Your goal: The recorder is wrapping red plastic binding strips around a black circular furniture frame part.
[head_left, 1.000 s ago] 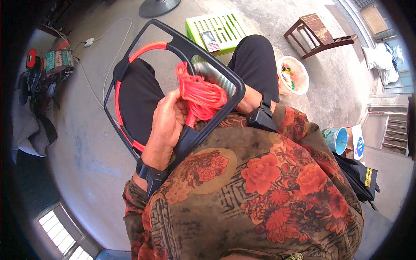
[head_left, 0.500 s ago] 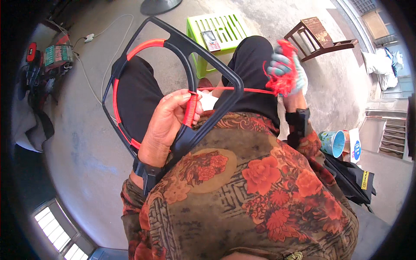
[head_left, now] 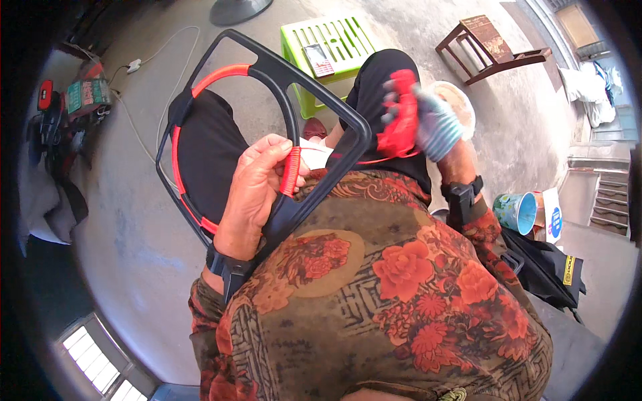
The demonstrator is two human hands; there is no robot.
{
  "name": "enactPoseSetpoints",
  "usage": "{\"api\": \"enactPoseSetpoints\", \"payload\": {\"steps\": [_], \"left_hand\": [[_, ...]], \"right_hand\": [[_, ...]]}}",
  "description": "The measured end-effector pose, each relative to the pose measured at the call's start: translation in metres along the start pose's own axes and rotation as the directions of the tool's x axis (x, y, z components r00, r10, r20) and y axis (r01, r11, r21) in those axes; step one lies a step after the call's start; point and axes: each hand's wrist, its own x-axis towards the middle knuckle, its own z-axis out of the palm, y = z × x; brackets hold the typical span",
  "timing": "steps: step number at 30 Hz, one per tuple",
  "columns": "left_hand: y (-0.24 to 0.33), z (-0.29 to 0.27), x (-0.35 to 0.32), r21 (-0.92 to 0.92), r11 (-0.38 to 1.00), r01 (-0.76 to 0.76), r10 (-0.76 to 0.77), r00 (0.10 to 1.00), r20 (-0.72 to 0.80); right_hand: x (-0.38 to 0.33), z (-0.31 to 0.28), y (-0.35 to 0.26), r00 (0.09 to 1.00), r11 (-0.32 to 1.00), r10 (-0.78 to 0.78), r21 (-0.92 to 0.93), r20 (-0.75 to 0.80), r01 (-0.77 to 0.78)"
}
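A black plastic frame (head_left: 328, 95) with a rounded inner hoop rests across my lap; red strips run along parts of its hoop. My bare left hand (head_left: 257, 177) is closed on the hoop's inner bar, with the thumb against a tight winding of red cord (head_left: 291, 172). Out to the right, over my knee, my right hand (head_left: 438, 127) in a striped knit glove is closed round a bundle of red cord (head_left: 401, 117), partly blurred. A thin, slack red strand runs from the winding to the bundle, passing the frame's right corner.
Ahead stands a green slatted stool (head_left: 334, 43) with a phone (head_left: 318, 60) on it. A small wooden stool (head_left: 487, 43) is at the far right, a pale round container (head_left: 461, 107) behind my right hand. A blue bucket (head_left: 518, 212) and black bag (head_left: 548, 271) lie right.
My right hand has swung left with the cord bundle, and the taut strand has gone slack. The round container behind it has come into sight. My left hand keeps its hold.
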Motion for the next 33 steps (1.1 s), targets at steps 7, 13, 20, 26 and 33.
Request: {"api": "enactPoseSetpoints", "payload": {"steps": [7, 13, 20, 26, 33], "left_hand": [[-0.001, 0.001, -0.002, 0.026, 0.999, -0.020, 0.020, 1.000, 0.013], [-0.001, 0.004, -0.004, 0.044, 0.993, -0.105, 0.105, 0.994, 0.004], [0.005, 0.000, -0.001, -0.049, 0.999, -0.023, 0.026, 0.999, 0.046], [-0.004, -0.004, -0.001, -0.137, 0.991, -0.002, -0.010, 0.996, -0.084], [0.003, -0.007, 0.000, -0.046, 0.996, 0.075, -0.070, 0.991, 0.112]], "right_hand": [[0.022, 0.077, 0.045, 0.924, 0.931, 0.077, -0.359, 0.375, 0.068], [0.032, 0.116, 0.036, 0.925, 0.674, 0.177, -0.726, 0.335, 0.134], [0.060, 0.028, 0.107, 0.825, 0.976, 0.218, -0.106, 0.521, -0.191], [0.093, 0.041, 0.131, 0.902, 0.962, -0.127, -0.170, 0.413, 0.213], [0.047, 0.057, 0.029, 0.999, 0.912, -0.039, 0.409, 0.017, 0.029]]}}
